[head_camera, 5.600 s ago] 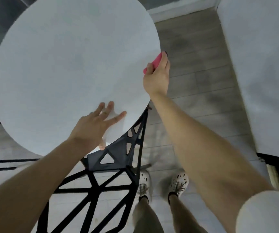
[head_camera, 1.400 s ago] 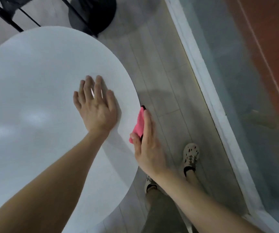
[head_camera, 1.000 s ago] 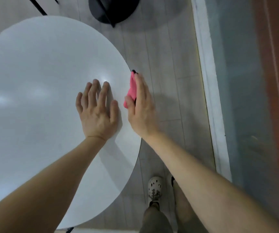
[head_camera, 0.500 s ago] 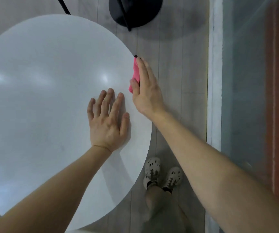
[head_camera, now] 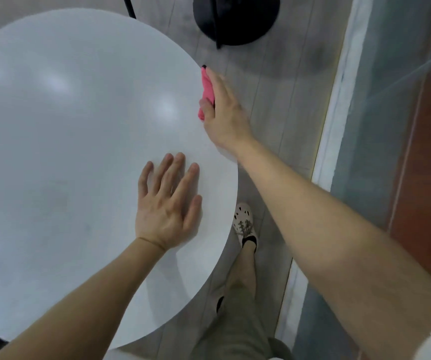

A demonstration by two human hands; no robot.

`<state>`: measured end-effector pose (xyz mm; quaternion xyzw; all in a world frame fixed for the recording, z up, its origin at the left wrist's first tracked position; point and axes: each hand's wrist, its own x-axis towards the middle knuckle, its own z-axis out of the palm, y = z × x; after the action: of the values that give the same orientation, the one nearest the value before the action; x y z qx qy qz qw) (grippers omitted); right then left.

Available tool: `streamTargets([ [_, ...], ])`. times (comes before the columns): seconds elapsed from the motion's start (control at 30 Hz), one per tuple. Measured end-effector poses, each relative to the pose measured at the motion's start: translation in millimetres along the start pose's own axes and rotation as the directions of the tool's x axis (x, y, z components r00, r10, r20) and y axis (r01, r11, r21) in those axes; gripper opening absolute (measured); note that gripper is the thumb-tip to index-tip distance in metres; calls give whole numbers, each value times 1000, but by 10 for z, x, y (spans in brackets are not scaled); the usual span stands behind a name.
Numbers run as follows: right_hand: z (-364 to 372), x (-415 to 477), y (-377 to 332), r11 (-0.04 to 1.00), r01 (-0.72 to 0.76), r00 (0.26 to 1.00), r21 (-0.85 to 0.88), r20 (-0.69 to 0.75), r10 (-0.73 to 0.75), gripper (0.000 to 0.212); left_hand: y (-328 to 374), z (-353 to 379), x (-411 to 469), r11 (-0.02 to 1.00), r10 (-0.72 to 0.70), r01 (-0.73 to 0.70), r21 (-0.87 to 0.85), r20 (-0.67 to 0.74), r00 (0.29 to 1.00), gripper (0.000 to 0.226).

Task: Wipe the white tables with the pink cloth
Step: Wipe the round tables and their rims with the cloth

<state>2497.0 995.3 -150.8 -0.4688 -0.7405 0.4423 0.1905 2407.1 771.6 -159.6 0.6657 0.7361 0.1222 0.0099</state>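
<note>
White round table: pink cloth at the right rim

Grey plank floor lies open beyond the edge. The left hand rests flat on top, fingers spread. The right hand, farther out, pinches the cloth against the rim, lengthwise along it. The curve ahead looks unobstructed.

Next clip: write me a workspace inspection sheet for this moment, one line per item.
Surface: round white table, glossy, showing light reflections.
Job's things: pink cloth, pressed against the table's right-hand rim.
Clutter: nothing seen.
Hands: right hand grips the pink cloth at the rim; left hand rests flat on the tabletop, fingers spread.
Cables: nothing seen.
Surroundings: grey plank floor; black round base beyond the table; white sill along a glass panel at right; the person's shoe beside the table edge.
</note>
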Motion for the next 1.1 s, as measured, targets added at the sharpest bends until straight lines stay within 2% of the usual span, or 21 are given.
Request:
streamTargets([
  [0.1, -16, -639, 63, 1000, -1, 1000, -16, -13, 1, 64, 11, 6, -16, 1000, -8, 8, -11, 2, 1000, 65],
  [0.23, -104, -1271, 181, 1000, -28, 997, 0, 68, 27, 69, 31, -34, 12, 1000, -12, 13, -7, 47, 999, 69],
  [0.37, -49, -491, 80, 999, -18, 998, -28, 64, 20, 65, 36, -40, 7, 1000, -21, 20, 17, 108, 994, 71],
  [0.5, -27, 576, -93, 994, 65, 982, -87, 180, -49, 66, -15, -75, 50, 999, -6, -1, 47, 157, 988, 65],
  [0.6, -27, 329, -52, 996, 66, 986, -63, 157, -56, 64, -140, -149, 195, 1000, 17, -19, 22, 90, 996, 47],
  [0.63, -66, 117, -9, 996, 68, 989, -55, 137, -60, 64, -190, -164, 311, 1000, -8, 7, 10, 54, 999, 42],
  [0.7, -164, -265, 92, 996, 77, 985, -54, 162, -67, 67, -333, -165, 648, 989, -147, 147, 2, -35, 989, 37],
  [0.77, -231, -301, 119, 995, 90, 972, -46, 221, -78, 69, -503, -122, 1039, 932, -360, 362, -13, -140, 922, 36],
  [0.83, -167, 116, 55, 993, 105, 960, -49, 267, -89, 66, -677, -55, 1416, 827, -556, 560, -45, -201, 806, 39],
  [0.9, -25, 787, -110, 987, 156, 943, -49, 304, -134, 65, -846, 11, 1749, 715, -689, 695, -67, -236, 686, 44],
  [1.0, 224, 1588, -399, 963, 256, 899, -80, 387, -206, 62, -1106, 74, 2186, 547, -822, 833, -83, -240, 516, 51],
  [1.1, 212, 1541, -373, 967, 254, 894, -34, 390, -221, 62, -1235, 123, 2394, 452, -878, 892, -9, -183, 443, 54],
])
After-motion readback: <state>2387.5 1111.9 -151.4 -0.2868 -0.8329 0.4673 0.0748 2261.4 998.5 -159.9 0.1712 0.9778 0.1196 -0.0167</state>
